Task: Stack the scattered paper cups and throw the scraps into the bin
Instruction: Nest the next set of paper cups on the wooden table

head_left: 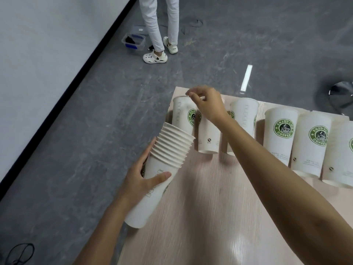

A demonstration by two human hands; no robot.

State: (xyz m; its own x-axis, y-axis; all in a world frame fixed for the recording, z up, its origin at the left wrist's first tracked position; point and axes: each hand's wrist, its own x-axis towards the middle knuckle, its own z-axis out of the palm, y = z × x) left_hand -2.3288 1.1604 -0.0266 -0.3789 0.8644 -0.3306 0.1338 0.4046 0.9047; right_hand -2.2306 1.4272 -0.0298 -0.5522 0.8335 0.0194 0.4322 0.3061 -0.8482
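Near side open, far edge crowded.
The worktop (210, 217) lies bare toward its near edge, an easy way in. Along the far edge upright cups (280, 148) stand almost touching, with only slivers between them. The right hand (207, 105) pinches the rim of the leftmost cup (180, 113), and its forearm slants across the middle. The tilted stack (172, 148) in the left hand (141, 180) blocks the left edge.

A nested stack (168, 159) of white cups tilts over the table's (210, 217) left edge, rims up. Loose cups (280, 134) with green coffee logos line its far edge.
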